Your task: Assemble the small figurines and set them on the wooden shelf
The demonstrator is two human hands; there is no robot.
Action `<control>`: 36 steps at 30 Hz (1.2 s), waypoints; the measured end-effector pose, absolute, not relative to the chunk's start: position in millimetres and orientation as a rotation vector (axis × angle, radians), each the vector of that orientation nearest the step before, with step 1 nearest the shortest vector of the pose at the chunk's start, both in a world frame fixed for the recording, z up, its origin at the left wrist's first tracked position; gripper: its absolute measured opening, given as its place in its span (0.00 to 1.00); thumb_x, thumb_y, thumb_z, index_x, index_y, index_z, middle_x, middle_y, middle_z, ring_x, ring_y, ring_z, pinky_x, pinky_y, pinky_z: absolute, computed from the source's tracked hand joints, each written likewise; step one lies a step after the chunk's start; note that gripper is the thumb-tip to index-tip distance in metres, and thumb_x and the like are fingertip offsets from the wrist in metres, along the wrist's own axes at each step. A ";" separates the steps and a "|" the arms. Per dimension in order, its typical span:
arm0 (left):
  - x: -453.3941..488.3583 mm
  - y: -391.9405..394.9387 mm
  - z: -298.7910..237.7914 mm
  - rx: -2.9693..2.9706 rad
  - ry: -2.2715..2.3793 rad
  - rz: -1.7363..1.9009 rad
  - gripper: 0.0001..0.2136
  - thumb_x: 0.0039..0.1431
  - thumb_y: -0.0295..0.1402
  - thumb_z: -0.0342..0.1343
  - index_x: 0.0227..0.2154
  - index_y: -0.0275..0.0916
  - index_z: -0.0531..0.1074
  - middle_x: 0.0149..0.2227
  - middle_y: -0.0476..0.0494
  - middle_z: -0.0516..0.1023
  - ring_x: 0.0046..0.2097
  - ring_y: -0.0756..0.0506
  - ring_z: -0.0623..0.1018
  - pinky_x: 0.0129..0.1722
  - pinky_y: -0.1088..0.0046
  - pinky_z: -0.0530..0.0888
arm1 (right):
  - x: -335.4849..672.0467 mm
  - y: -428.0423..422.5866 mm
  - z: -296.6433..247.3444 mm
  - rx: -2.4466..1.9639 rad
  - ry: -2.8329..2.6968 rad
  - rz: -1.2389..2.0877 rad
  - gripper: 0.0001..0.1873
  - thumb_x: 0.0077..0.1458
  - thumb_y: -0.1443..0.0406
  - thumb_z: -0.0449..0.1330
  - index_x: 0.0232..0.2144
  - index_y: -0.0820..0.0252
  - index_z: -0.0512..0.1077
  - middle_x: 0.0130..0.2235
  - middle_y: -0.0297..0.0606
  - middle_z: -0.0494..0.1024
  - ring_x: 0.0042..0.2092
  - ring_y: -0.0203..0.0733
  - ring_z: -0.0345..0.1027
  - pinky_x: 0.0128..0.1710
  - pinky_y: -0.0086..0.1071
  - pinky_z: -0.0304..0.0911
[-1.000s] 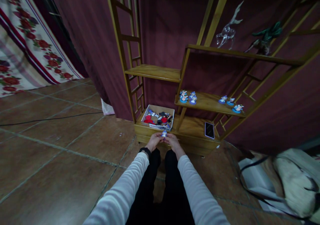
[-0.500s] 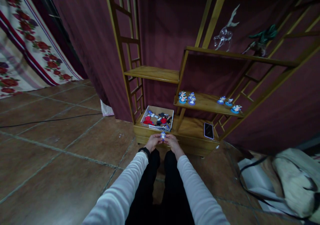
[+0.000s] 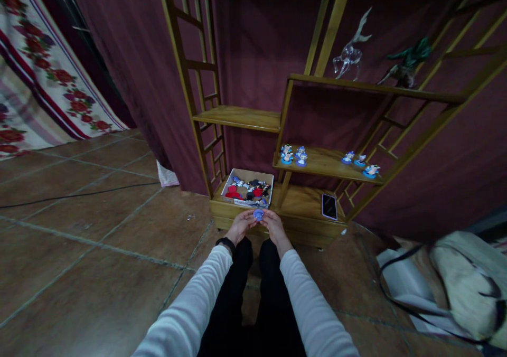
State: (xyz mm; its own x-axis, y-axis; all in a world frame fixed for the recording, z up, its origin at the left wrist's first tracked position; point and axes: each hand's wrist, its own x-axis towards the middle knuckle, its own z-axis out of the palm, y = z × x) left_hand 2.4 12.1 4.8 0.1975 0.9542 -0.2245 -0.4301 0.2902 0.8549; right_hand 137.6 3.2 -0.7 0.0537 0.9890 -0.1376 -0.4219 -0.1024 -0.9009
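Between my two hands is a small purple-and-white figurine (image 3: 259,215), held by the fingertips from both sides. My left hand (image 3: 240,226), with a black band on its wrist, pinches its left side. On the other side my right hand (image 3: 274,224) is closed on it too. Just beyond the hands, a shallow open cardboard box (image 3: 253,174) on the low shelf holds several red, black, white and purple pieces. On the middle shelf, a group of figurines (image 3: 293,155) stands at the left, and more figurines (image 3: 359,161) are at the right.
A phone (image 3: 329,207) lies on the bottom shelf (image 3: 304,203). Higher up stand a clear deer ornament (image 3: 350,56) and a dark green statue (image 3: 410,64). A pale bag (image 3: 463,283) with a strap rests on the floor at right. A black cable (image 3: 79,194) crosses the tiles at left.
The figurine has turned in my fingers: its white front faced me before, and now mostly its round purple part shows. The view has shifted slightly.
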 end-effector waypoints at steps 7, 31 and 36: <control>1.9 10.3 7.0 0.723 0.882 1.120 0.17 0.38 0.28 0.67 0.36 0.35 0.75 0.33 0.42 0.79 0.32 0.50 0.76 0.37 0.73 0.71 | 138.9 -2.4 7.3 -0.972 -0.765 1.380 0.16 0.36 0.61 0.66 0.32 0.59 0.73 0.34 0.36 0.78 0.35 0.37 0.70 0.38 0.31 0.65; 6.7 2.4 18.1 0.784 0.882 1.225 0.17 0.37 0.35 0.68 0.32 0.32 0.77 0.31 0.40 0.79 0.32 0.49 0.76 0.37 0.72 0.72 | 138.3 -5.8 13.5 -1.002 -0.777 1.359 0.18 0.35 0.56 0.67 0.31 0.58 0.73 0.34 0.36 0.77 0.35 0.39 0.71 0.38 0.35 0.67; 4.1 1.9 17.4 0.802 0.878 1.208 0.16 0.37 0.34 0.68 0.32 0.32 0.77 0.31 0.40 0.80 0.30 0.50 0.76 0.34 0.74 0.72 | 143.4 -5.5 6.9 -0.978 -0.780 1.439 0.19 0.35 0.56 0.68 0.31 0.58 0.73 0.35 0.36 0.77 0.35 0.39 0.71 0.39 0.35 0.67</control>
